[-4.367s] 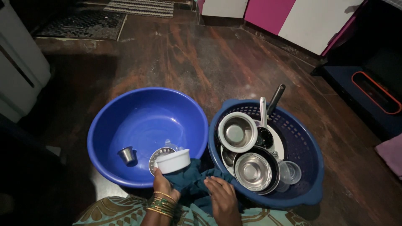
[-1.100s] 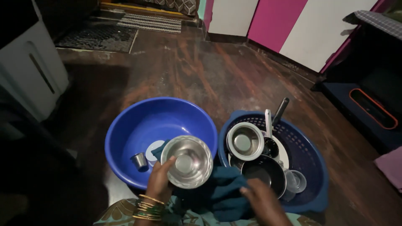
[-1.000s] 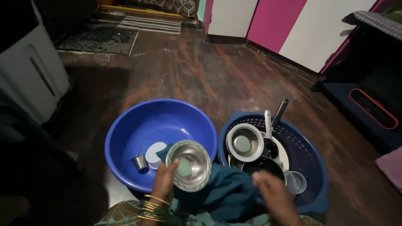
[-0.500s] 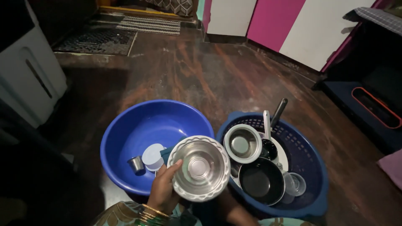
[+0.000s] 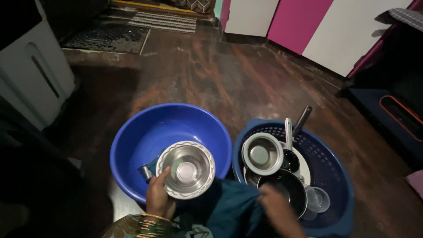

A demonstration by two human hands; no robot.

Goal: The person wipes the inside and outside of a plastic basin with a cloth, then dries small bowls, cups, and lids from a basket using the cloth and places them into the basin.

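Observation:
My left hand (image 5: 157,197) grips the rim of a shiny steel bowl (image 5: 186,169), held tilted over the near edge of the blue plastic basin (image 5: 145,128). My right hand (image 5: 278,210) rests on a dark teal cloth (image 5: 231,207) at the front rim of the blue perforated basket (image 5: 332,163), touching a dark steel bowl (image 5: 284,186) inside it. A small steel cup (image 5: 145,172) lies in the basin, partly hidden behind the held bowl.
The basket also holds a white-rimmed steel bowl (image 5: 262,154), a clear glass (image 5: 319,199) and upright utensils (image 5: 294,128). A white cabinet (image 5: 35,75) stands at left, a mat (image 5: 105,37) far back, pink and white doors (image 5: 317,26) behind, all on dark wooden floor (image 5: 220,79).
The steel bowl in my left hand has moved left and lower, over the basin. My right hand has come onto the cloth at the basket's front.

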